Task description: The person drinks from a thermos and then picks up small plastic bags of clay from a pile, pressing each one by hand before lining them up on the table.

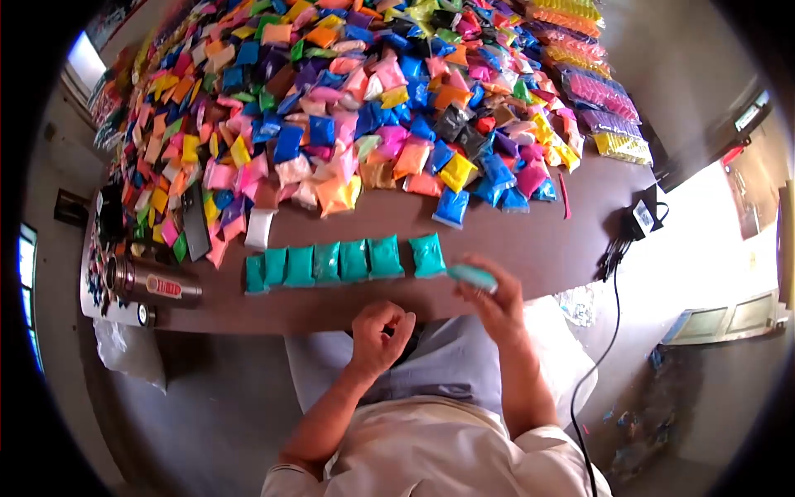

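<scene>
My right hand is closed around a small teal packet, held just above the table's front edge and slightly blurred. To its left, a row of several teal packets lies on the brown table, with one teal packet set a little apart at the right end. My left hand is curled in front of the table edge, below the row; thumb and forefinger meet in a loose ring, and nothing shows in them.
A big heap of colourful packets covers the far side. Bundled clear packs line the right. A steel flask lies at left, near a dark phone-like slab. A black adapter trails a cable over the right edge.
</scene>
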`<move>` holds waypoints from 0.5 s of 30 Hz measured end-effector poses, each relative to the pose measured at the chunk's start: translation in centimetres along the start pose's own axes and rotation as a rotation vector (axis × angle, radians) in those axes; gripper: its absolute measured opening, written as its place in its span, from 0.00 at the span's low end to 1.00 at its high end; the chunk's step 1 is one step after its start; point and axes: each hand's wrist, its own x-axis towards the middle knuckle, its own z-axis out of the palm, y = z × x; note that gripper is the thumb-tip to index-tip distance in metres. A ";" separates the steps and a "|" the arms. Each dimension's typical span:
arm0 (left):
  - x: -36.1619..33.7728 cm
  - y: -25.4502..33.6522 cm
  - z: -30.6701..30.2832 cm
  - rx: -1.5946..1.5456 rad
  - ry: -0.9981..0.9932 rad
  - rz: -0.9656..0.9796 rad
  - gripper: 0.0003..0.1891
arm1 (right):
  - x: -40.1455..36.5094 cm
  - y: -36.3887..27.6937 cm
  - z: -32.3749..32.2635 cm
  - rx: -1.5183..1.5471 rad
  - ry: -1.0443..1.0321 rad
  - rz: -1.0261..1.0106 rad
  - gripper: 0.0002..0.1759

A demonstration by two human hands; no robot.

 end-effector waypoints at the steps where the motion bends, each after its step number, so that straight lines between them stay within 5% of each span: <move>1: -0.9 -0.2 -0.4 -0.128 -0.046 -0.065 0.12 | -1.8 1.2 -0.3 -0.197 -0.077 -0.127 0.19; 2: -1.6 0.0 -0.7 -0.135 -0.040 -0.081 0.12 | -3.1 1.5 -0.1 -0.391 -0.158 -0.254 0.24; 5: -4.0 0.5 -1.1 -0.430 -0.095 -0.229 0.18 | -6.4 1.2 0.9 -0.566 -0.259 -0.162 0.31; 8: -6.9 -0.5 -0.4 -0.937 -0.190 -0.719 0.24 | -7.8 0.8 2.9 -0.619 -0.314 -0.188 0.34; 15: -11.4 -0.8 -0.9 -0.939 -0.079 -0.734 0.19 | -9.3 2.3 4.5 -0.799 -0.445 -0.324 0.31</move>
